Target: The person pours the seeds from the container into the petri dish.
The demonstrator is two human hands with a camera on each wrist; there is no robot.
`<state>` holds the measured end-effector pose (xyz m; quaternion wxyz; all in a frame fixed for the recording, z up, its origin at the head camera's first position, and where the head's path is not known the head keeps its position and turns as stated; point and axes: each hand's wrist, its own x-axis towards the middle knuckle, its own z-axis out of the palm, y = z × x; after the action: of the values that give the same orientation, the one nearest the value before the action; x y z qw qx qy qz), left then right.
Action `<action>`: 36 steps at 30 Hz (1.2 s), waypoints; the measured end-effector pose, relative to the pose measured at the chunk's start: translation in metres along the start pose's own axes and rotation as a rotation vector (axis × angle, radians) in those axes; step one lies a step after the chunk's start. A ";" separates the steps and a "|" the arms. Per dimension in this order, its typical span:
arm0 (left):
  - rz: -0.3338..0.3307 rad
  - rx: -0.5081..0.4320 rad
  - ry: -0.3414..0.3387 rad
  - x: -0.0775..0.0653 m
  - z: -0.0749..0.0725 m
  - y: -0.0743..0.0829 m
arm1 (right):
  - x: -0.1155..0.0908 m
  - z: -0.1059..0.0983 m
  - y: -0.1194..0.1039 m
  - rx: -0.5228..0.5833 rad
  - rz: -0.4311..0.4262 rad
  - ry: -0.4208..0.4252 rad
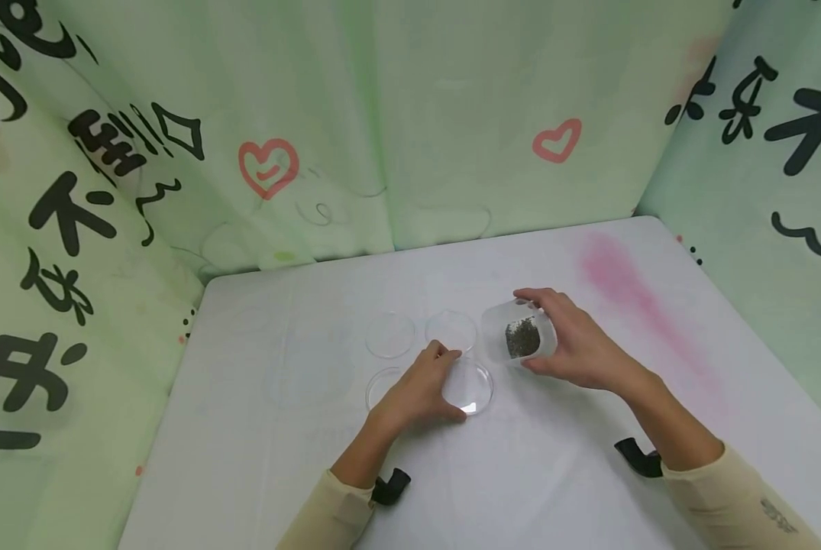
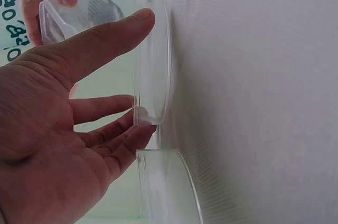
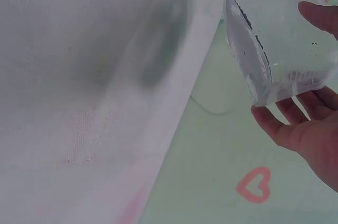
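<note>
My left hand [image 1: 415, 388] holds a clear round petri dish [image 1: 477, 386] by its rim, thumb on the near side and fingers on the far side. In the left wrist view, the dish [image 2: 154, 71] stands on the table between thumb and fingertips. To the right and above the table, my right hand [image 1: 578, 345] grips a clear plastic tub [image 1: 496, 328], which is tilted. Dark fine grains [image 1: 522, 338] show inside the tub. The right wrist view shows the tub [image 3: 290, 34] from the side, fingers below and thumb above.
Beside the held dish is another clear dish [image 1: 379, 383], partly behind the left hand. Two clear discs [image 1: 389, 334], hard to tell as dishes or lids, lie behind them. A white cloth [image 1: 259, 458] covers the table, and a green printed curtain [image 1: 451, 137] hangs around it.
</note>
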<state>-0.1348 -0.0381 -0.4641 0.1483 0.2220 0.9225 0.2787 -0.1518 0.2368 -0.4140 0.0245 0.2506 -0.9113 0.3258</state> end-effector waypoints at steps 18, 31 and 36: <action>-0.003 0.037 -0.026 0.005 -0.006 0.006 | -0.007 0.009 -0.019 -0.066 -0.125 0.028; -0.008 0.057 -0.034 0.006 -0.008 0.008 | -0.002 0.019 -0.026 -0.164 -0.241 0.049; 0.007 0.067 -0.031 0.005 -0.008 0.007 | -0.001 0.024 -0.028 -0.215 -0.274 0.050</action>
<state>-0.1402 -0.0337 -0.4542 0.1538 0.2345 0.9281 0.2449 -0.1343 0.2043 -0.4169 0.1182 0.3604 -0.8972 0.2264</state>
